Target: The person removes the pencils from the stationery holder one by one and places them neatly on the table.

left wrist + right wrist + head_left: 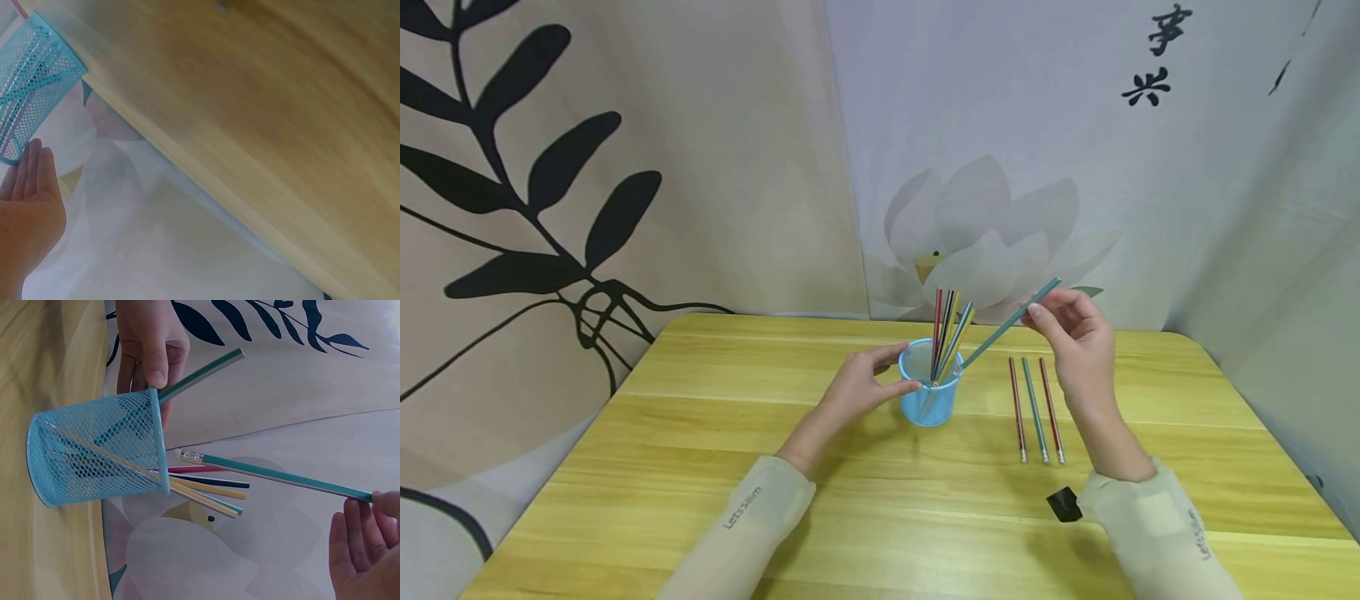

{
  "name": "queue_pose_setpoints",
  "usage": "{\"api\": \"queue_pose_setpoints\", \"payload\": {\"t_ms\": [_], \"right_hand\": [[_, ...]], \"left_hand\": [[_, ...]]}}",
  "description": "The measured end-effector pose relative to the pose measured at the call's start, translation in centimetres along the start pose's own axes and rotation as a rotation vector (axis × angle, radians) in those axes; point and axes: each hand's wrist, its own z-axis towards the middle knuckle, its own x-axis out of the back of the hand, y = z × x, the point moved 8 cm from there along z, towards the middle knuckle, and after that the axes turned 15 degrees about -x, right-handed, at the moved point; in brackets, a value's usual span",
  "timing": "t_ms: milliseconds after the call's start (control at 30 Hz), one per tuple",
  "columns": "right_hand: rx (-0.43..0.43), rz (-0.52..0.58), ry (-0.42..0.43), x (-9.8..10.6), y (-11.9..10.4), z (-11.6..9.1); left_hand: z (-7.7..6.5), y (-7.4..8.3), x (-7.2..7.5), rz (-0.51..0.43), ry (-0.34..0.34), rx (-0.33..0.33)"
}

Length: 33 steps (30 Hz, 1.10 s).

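Note:
A light blue mesh pencil cup (928, 404) stands on the table with several pencils (212, 486) in it, red, black, yellow and green. My left hand (865, 383) holds the cup by its rim, the thumb on the near side and the fingers on the far side. In the left wrist view its fingers lie against the mesh (37, 81). My right hand (1078, 333) pinches a green pencil (281, 475) near its unsharpened end. That pencil slants down leftward, its eraser end right at the cup's rim.
Right of the cup, a red pencil (1017, 408), a green pencil (1034, 408) and another red pencil (1052, 408) lie side by side on the wooden table (700, 467). A black square (1064, 504) is by the right sleeve. Printed cloth (760, 167) hangs behind the table.

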Motion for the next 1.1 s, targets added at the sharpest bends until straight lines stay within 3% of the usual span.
{"api": "queue_pose_setpoints", "payload": {"t_ms": [900, 1100], "right_hand": [[0.017, 0.092, 0.067, 3.9, -0.7, 0.7], [0.003, 0.060, 0.095, 4.8, -0.4, 0.8]], "left_hand": [[0.0, 0.0, 0.0, 0.023, 0.006, -0.018], [0.0, 0.1, 0.0, 0.019, 0.004, -0.014]]}}
